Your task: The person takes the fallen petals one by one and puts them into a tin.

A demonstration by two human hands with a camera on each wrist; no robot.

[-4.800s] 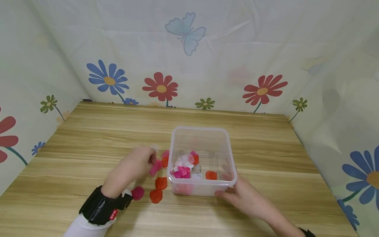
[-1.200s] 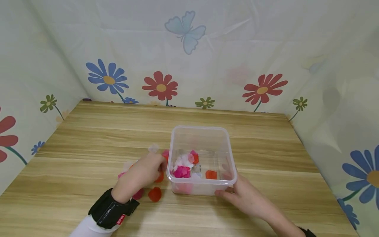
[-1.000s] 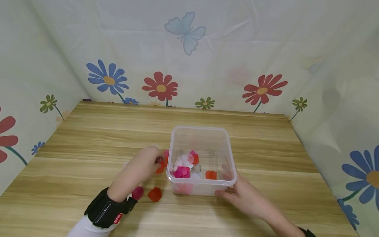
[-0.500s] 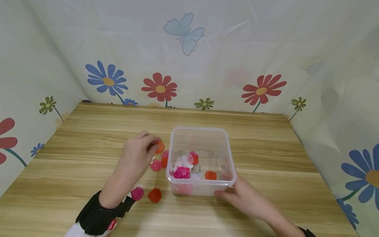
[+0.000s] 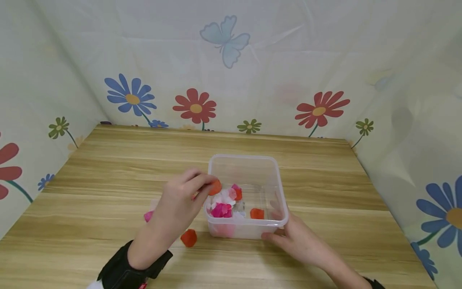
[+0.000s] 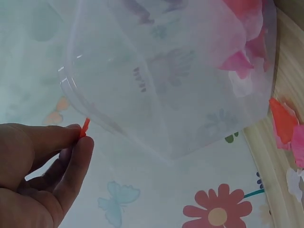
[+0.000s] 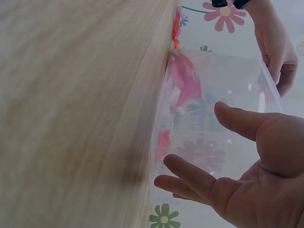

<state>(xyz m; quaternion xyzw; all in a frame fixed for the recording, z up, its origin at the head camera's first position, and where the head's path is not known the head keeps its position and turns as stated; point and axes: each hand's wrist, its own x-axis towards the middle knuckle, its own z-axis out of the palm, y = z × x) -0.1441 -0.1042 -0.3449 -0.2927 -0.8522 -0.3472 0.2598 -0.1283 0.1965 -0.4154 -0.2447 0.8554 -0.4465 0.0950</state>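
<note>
My left hand (image 5: 177,204) pinches an orange-red artificial petal (image 5: 215,187) between thumb and index finger, over the left rim of a clear plastic box (image 5: 249,231). Edge-on, the same petal (image 6: 84,127) shows in the left wrist view, right by the rim. Inside the box lie white petals, bright pink petals (image 5: 221,210) and an orange petal (image 5: 257,213) apart from the heap. My right hand (image 5: 301,243) rests at the box's front right corner. In the right wrist view its fingers (image 7: 190,175) are extended beside the clear wall.
On the wooden table (image 5: 317,180), an orange-red petal (image 5: 189,238) lies left of the box, and a pink petal (image 5: 148,216) shows past my left forearm. More petals (image 6: 285,126) lie beside the box, mostly hidden by my left hand. A flower-printed cloth (image 5: 252,80) surrounds the table.
My left hand has picked up an orange petal from the table, lifted it and carried it right to over the box rim. A bright pink petal held earlier was put back down. The right hand stays put.
</note>
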